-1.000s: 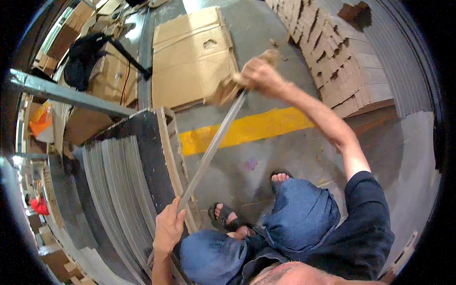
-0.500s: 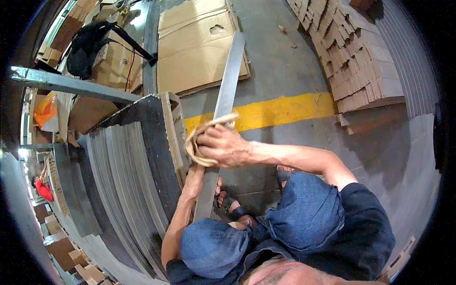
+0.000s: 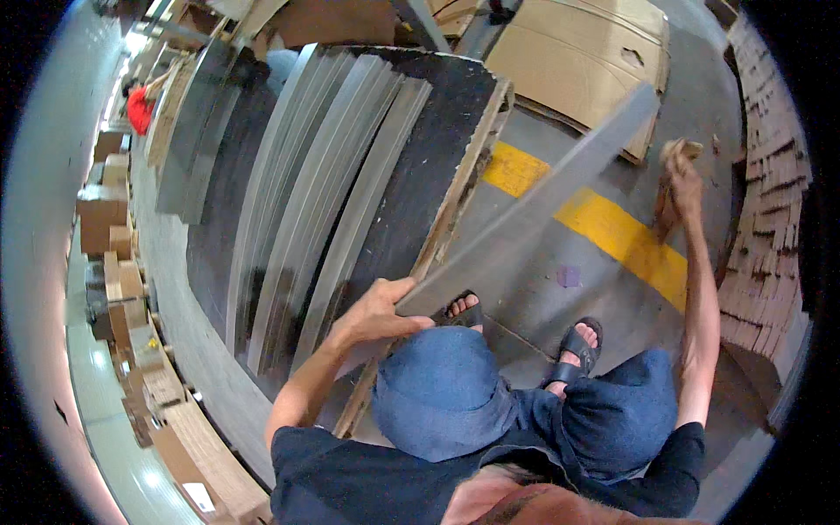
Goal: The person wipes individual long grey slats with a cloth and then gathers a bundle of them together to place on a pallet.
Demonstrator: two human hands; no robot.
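My left hand [image 3: 382, 311] grips the near end of a long flat grey metal strip [image 3: 538, 197], thumb on one side and fingers on the other. The strip slants away to the far right, its far end over a flattened cardboard sheet, and it is slightly blurred. Out to the right, clear of the strip, my right hand [image 3: 685, 188] is closed on a crumpled tan cloth [image 3: 681, 149]. To the left of the strip, rows of similar metal strips [image 3: 337, 201] lie on a dark board [image 3: 411, 188] with a worn wooden edge.
The flattened cardboard [image 3: 569, 57] lies on the floor at the far side. A yellow line [image 3: 612, 232] crosses the floor. Stacked cardboard pieces [image 3: 770, 175] rise at the right. Boxes [image 3: 127, 280] line the left, and a person in red [image 3: 138, 109] is in the distance.
My right hand has swung off the strip to the right, taking the cloth along. My left hand now shows at the strip's near end. The view has turned left, towards the stacked strips.
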